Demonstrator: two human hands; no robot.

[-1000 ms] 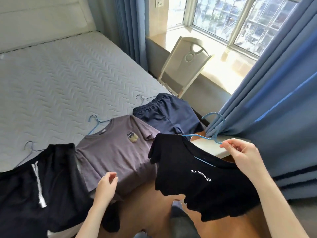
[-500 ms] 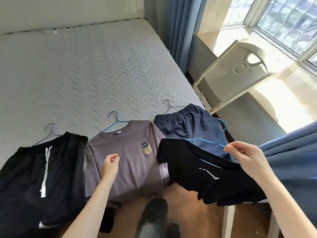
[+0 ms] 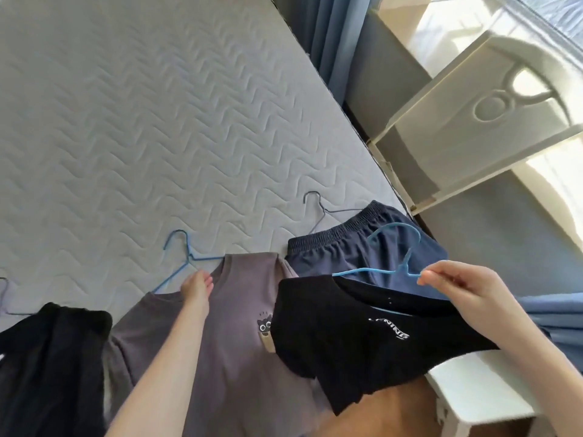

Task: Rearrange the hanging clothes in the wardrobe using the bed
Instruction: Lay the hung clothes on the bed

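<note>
Four garments show, each on a thin wire hanger. Three lie on the quilted bed (image 3: 132, 115): black shorts (image 3: 53, 367), a grey tee (image 3: 227, 357) with a small cat print, and navy shorts (image 3: 362, 257). The right hand (image 3: 460, 291) pinches a blue hanger (image 3: 391, 269) that carries a black tee (image 3: 362, 342) with white letters "NING". The left hand (image 3: 197, 288) rests on the grey collar; its grip I cannot tell.

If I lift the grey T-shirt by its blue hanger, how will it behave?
Probably floppy: the grey T-shirt lies flat and creased on the bed. It looks thin, so likely light. It may slide off, since the blue hanger is a slim wire and sticks out of the neck at an angle.
</note>
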